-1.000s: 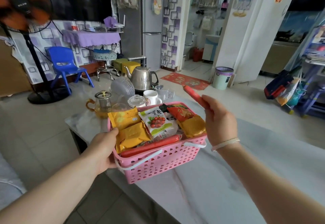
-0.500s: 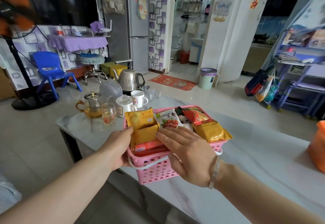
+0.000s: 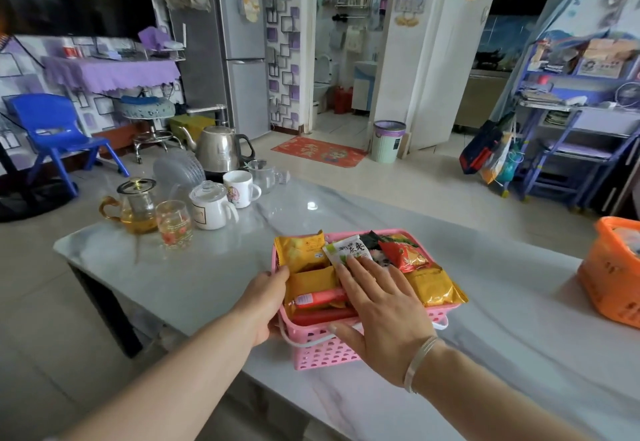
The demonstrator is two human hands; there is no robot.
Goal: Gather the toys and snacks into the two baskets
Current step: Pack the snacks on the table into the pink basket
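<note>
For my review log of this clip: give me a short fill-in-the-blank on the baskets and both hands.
1. The right hand lies flat on the snacks in the ____ plastic basket.
2. The left hand grips that basket's ____ side.
3. The orange plastic basket stands at the table's ____ edge.

Missing words: pink; left; right

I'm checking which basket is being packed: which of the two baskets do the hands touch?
The pink basket: left hand holds its side, right hand lies flat on its snacks. The orange basket sits untouched at the right edge.
</note>
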